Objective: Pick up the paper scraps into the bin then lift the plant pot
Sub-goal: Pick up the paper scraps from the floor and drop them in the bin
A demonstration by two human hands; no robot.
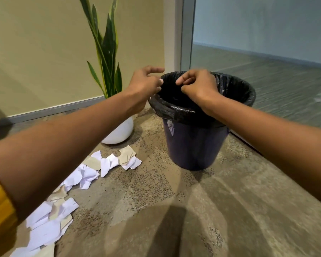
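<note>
Soft indoor light is filling the room. A big dark shadow (167, 230) is lying on the floor (230, 210) near the bottom. The edges are bending and looking a bit blurry.

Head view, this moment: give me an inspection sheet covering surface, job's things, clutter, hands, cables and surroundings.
Surface: speckled carpet floor, with shadows in the foreground.
Job's things: dark bin upright with a black liner folded over its rim; white and tan paper scraps strewn on the floor left of the bin; white plant pot with tall green leaves standing by the wall, left of the bin.
Clutter: nothing seen besides the scraps.
Hands: left hand at the bin's left rim, fingers loosely spread; right hand over the bin's mouth, fingers curled; nothing visible in either.
Cables: nothing seen.
Surroundings: beige wall behind the plant; glass panel to the right.
</note>
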